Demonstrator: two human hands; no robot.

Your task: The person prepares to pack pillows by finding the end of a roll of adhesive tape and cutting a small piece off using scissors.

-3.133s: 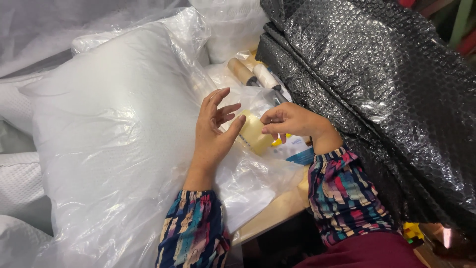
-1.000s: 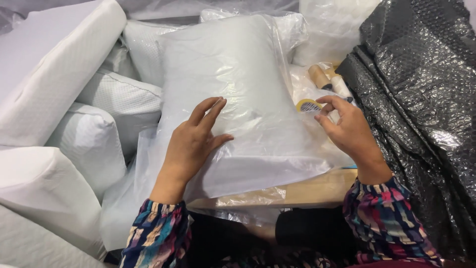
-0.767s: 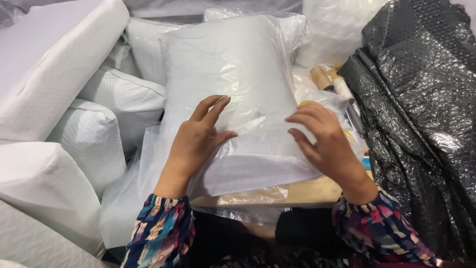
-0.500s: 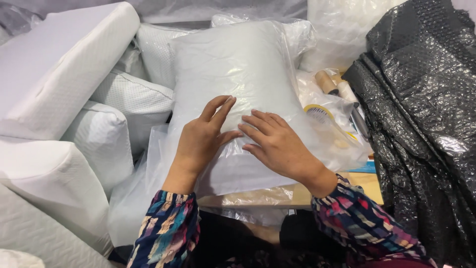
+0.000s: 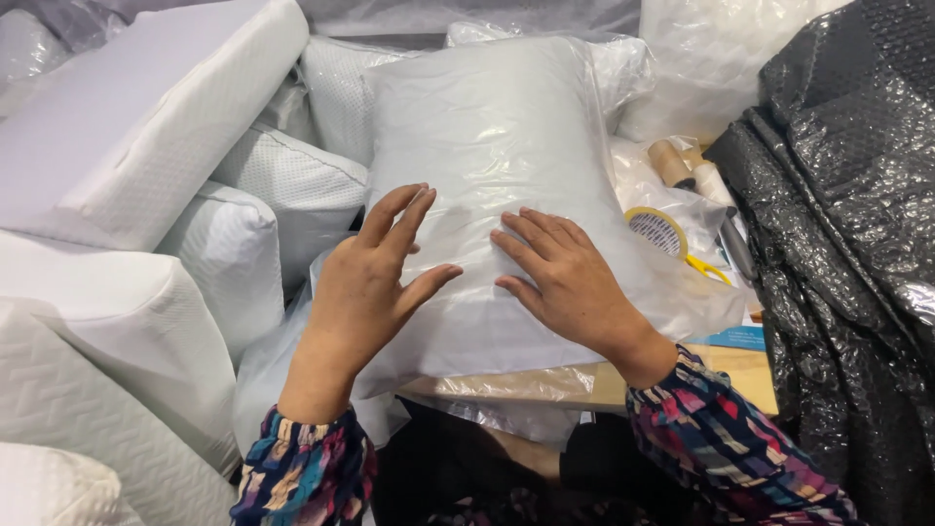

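Observation:
A white pillow in a clear plastic bag [image 5: 497,146] lies in front of me on a wooden table [image 5: 750,375]. My left hand [image 5: 365,287] rests flat on the bag's near left part, fingers spread. My right hand [image 5: 560,278] lies flat on the bag just right of it, palm down, holding nothing. A roll of tape on a yellow dispenser [image 5: 662,234] sits to the right of the pillow, apart from both hands.
Several white foam pillows [image 5: 146,136] are stacked at the left. Black bubble wrap [image 5: 847,195] is heaped at the right. Cardboard tubes [image 5: 682,168] and more clear plastic [image 5: 701,68] lie behind the tape.
My right hand has let go of the tape roll at the right and moved left onto the bagged pillow. My left hand has stayed on the pillow.

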